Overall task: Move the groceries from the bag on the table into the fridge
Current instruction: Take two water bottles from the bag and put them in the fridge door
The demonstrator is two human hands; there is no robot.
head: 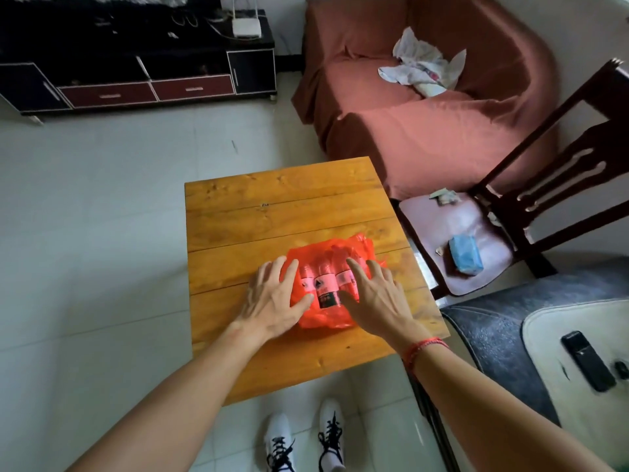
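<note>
TV cabinet (136, 73): far left against the wall, with two closed red drawers. Their contents are hidden. A white router (247, 28) sits on top.
Table (272, 206): small wooden plank top. The bag lies on its near right part, close to the right edge.
Left hand (275, 298): palm down with fingers spread and straight. It rests against the bag's left side and grips nothing.
Red plastic bag (335, 248): thin, see-through and crumpled flat on the table. I cannot make out a mouth or handles.
Bottles (325, 289): inside the bag, at least three with pink labels. They lie side by side with necks pointing away from the person.
Right hand (376, 301): fingers splayed and flat over the bag's right side, holding nothing. There is a red string bracelet (422, 349) at the wrist.
Stage, as judged: early. The groceries are not yet out of the bag, and the fridge is not in view.
Risk, rolling: once the film is pulled away, the loose bottles will likely roll. The right table edge is near, so one could drop to the floor.
Risk, tearing: the film looks flimsy, so lifting all the bottles by the plastic may split it.
Risk, slipping: smooth bottles gripped through slack film may slide out.
Chair (459, 233): just right of the table, with a blue soft pack (465, 255) on the seat.
Sofa (425, 131): behind the table under a red cover, with a crumpled white bag (422, 68) on it. What that bag holds is unclear.
</note>
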